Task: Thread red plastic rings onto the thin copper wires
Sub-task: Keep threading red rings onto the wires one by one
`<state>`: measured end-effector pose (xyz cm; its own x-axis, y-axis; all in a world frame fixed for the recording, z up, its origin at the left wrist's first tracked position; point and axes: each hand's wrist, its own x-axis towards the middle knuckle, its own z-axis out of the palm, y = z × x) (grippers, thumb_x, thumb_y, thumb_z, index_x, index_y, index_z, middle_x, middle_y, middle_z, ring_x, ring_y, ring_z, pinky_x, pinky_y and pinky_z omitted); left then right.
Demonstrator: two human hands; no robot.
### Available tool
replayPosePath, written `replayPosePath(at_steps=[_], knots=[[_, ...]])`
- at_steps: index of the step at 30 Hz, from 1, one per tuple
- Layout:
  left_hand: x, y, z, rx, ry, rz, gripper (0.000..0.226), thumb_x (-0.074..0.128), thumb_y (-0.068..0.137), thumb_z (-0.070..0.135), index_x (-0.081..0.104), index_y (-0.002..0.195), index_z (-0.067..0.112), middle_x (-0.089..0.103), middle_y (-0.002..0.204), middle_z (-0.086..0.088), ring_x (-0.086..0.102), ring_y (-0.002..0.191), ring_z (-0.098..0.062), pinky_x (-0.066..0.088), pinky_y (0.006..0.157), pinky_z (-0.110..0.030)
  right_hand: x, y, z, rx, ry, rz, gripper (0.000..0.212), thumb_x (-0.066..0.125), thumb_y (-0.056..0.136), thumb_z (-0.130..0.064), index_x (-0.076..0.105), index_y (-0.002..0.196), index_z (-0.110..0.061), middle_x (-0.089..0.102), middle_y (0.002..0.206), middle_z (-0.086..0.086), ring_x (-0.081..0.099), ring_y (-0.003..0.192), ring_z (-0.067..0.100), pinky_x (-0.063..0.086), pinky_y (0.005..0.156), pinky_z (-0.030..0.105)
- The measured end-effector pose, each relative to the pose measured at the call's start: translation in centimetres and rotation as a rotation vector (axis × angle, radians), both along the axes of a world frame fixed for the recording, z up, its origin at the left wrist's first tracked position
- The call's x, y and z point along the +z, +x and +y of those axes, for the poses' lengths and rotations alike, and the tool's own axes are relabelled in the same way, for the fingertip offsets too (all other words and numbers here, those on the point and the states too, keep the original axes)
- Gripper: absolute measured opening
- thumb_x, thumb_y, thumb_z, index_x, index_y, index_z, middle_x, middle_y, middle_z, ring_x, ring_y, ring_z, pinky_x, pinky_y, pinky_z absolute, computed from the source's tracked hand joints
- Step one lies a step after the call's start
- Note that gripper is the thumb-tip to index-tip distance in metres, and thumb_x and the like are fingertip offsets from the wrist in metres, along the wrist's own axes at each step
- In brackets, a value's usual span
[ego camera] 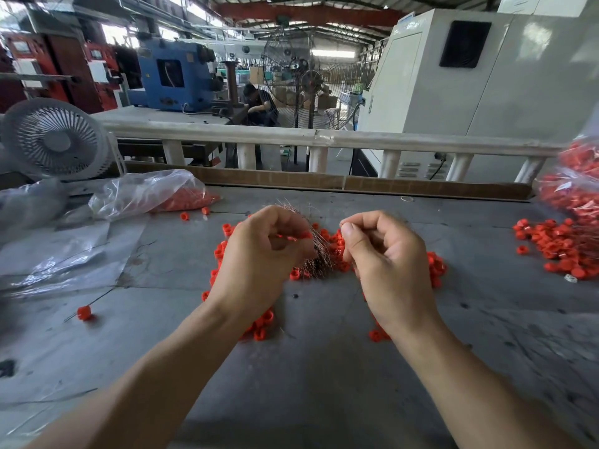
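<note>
The left hand (259,251) is curling its fingers round a bundle of thin copper wires (319,254), with what looks like a red ring (304,235) pinched at its fingertips, though motion blur is hiding the detail. The right hand (382,254) is hovering just beside it, thumb and forefinger pressed together, probably pinching a single wire end too fine for me to make out. From where I am standing, the risk is that the wire tip is missing the ring's hole, bending or slipping back into the bundle. A loosening left grip could be letting the strands fan out over the loose red rings (334,244) heaped on the tabletop (324,367) beneath both hands, tangling them. More rings are lying well apart in a pile (557,247) to the right.
</note>
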<state>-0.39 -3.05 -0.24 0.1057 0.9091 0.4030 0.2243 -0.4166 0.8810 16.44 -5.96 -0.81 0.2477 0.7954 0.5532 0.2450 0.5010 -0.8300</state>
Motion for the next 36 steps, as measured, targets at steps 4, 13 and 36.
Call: replayPosePath(at_steps=[4,13,36], knots=[[-0.03,0.25,-0.07,-0.098,-0.001,-0.116,0.025,0.082,0.082,0.003,0.073,0.098,0.019,0.078,0.091,0.002,0.076,0.088,-0.016,0.059,0.079,-0.025,0.18,-0.27,-0.33,0.015,0.018,-0.049,0.012,0.068,0.097,-0.011,0.07,0.088,-0.018,0.068,0.074,0.005,0.058,0.063,0.009,0.049,0.06,0.026],[-0.16,0.11,0.03,-0.188,0.012,-0.224,0.032,0.075,0.086,-0.005,0.076,0.094,0.026,0.076,0.088,0.002,0.071,0.082,-0.01,0.055,0.076,-0.021,0.21,-0.32,-0.35,0.039,0.017,-0.077,0.011,0.071,0.095,-0.011,0.071,0.087,-0.018,0.07,0.076,0.002,0.064,0.07,0.016,0.051,0.063,0.018],[-0.66,0.14,0.29,-0.313,-0.055,-0.289,0.027,0.06,0.099,0.0,0.075,0.115,0.016,0.077,0.105,-0.009,0.074,0.098,-0.024,0.059,0.089,-0.032,0.31,-0.29,-0.48,0.041,0.031,-0.13,0.012,0.072,0.094,-0.011,0.072,0.086,-0.021,0.07,0.074,-0.001,0.065,0.069,0.013,0.051,0.064,0.019]])
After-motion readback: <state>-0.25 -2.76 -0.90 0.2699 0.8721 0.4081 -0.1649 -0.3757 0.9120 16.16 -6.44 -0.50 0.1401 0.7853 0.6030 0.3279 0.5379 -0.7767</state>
